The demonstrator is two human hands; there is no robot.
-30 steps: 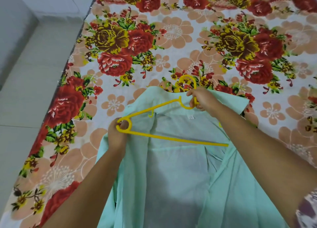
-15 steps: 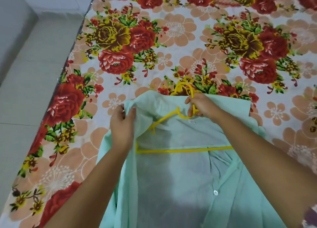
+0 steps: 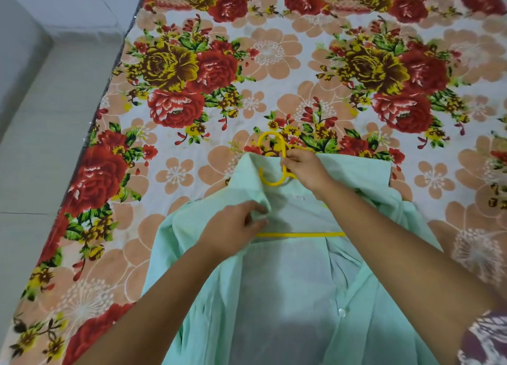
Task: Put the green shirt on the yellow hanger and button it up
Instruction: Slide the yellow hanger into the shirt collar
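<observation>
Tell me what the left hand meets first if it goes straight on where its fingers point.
Its fingers point right, so the left hand would slide over the green shirt it pinches and probably meet the right forearm first; depth is unclear.

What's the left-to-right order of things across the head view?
floor → left hand → yellow hanger hook → right hand → patterned sleeve

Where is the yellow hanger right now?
Head view, centre: the yellow hanger lies inside the open green shirt on the floral bedsheet, hook past the collar, pinched by the right hand; its bar runs beside the left hand.
</observation>
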